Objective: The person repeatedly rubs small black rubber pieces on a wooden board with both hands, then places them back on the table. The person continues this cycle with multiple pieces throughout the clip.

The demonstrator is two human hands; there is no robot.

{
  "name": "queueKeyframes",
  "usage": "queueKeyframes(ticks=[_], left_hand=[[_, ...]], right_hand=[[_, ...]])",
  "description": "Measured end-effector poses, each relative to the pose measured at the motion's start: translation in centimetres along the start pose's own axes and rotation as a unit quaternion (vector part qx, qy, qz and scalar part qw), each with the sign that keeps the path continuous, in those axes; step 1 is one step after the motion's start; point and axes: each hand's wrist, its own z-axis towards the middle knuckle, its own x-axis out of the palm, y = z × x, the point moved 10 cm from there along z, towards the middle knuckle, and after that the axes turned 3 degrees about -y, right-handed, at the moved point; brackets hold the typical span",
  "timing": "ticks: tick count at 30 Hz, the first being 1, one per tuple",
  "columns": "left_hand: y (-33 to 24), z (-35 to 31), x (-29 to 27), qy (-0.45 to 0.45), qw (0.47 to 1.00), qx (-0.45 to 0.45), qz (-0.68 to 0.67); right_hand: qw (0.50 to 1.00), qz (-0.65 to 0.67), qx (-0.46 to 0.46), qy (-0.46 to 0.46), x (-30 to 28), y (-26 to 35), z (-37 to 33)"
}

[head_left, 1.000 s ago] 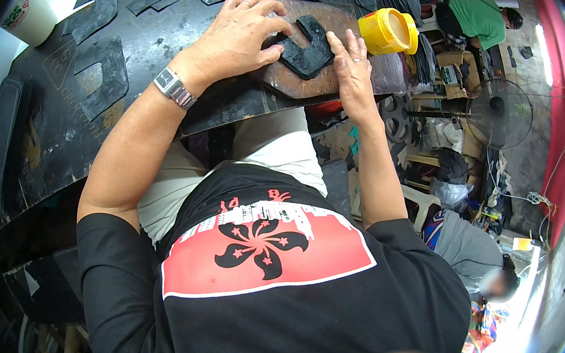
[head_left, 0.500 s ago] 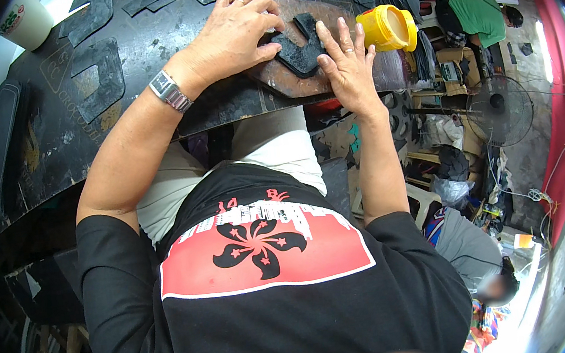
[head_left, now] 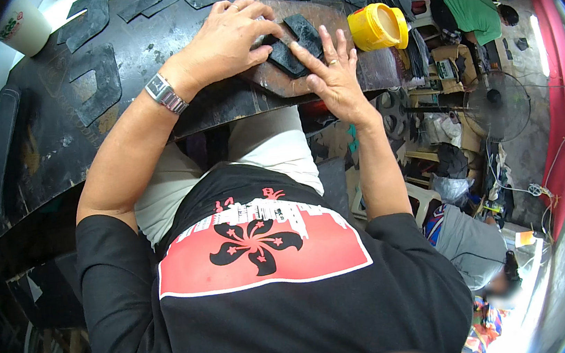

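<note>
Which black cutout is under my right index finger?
The notched black cutout on the brown board, between your left hand and right hand; the others lie farther out or leftward.

A black, flat, U-shaped piece (head_left: 305, 32) lies on a worn brown board (head_left: 279, 85), close to the board's near edge. Its surface is dark and matt, and its corners look rounded off. The slot between its two arms faces the far side, slanting left, and brown shows through it; the closed end points near. The right arm shows best, while the left arm and part of the middle are covered.
</note>
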Motion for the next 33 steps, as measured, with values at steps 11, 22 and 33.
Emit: queueKeyframes(ticks=[11, 22, 33], left_hand=[[-1.5, 0.2, -1.4, -0.015, 0.998, 0.026, 0.048], [-2.3, 0.4, -1.4, -0.027, 0.999, 0.025, -0.013], [-2.9, 0.2, -1.7, -0.065, 0.996, 0.061, 0.014]], right_hand=[[0.926, 0.322, 0.039, -0.192, -7.0, -1.1, -0.7], [0.847, 0.415, 0.105, -0.316, -6.0, -1.9, 0.0], [0.873, 0.36, 0.131, -0.303, -4.6, -0.9, 1.4]])
